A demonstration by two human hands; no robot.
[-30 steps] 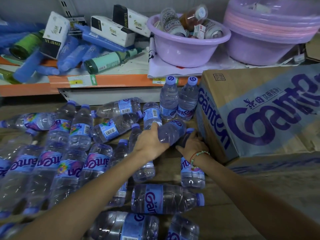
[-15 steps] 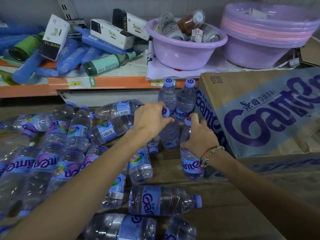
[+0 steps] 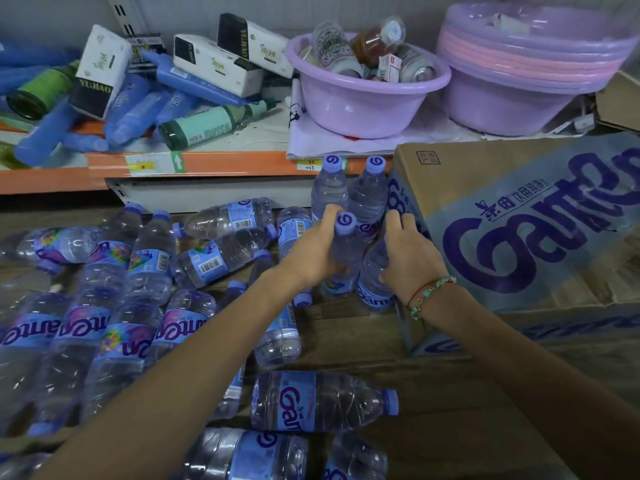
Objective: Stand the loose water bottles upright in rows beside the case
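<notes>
The cardboard case (image 3: 512, 216) with purple lettering lies at the right. Two clear water bottles with purple caps (image 3: 329, 188) (image 3: 370, 195) stand upright by its left end. In front of them my left hand (image 3: 315, 251) grips an upright bottle (image 3: 344, 244) round its upper body. My right hand (image 3: 410, 258) grips another upright bottle (image 3: 372, 289) right beside the case, its cap hidden behind my fingers. Several loose bottles (image 3: 221, 261) lie on their sides across the wooden floor to the left and in front, one of them (image 3: 322, 400) near my forearms.
A low orange-edged shelf (image 3: 225, 164) runs behind, piled with blue bottles, green bottles and tissue boxes (image 3: 214, 64). A lilac basin (image 3: 367, 95) holding cans and a stack of lilac and pink basins (image 3: 526, 74) sit on it above the case.
Both hands have lifted bottles from lying to upright and set them in front of the two standing ones, next to the case.
</notes>
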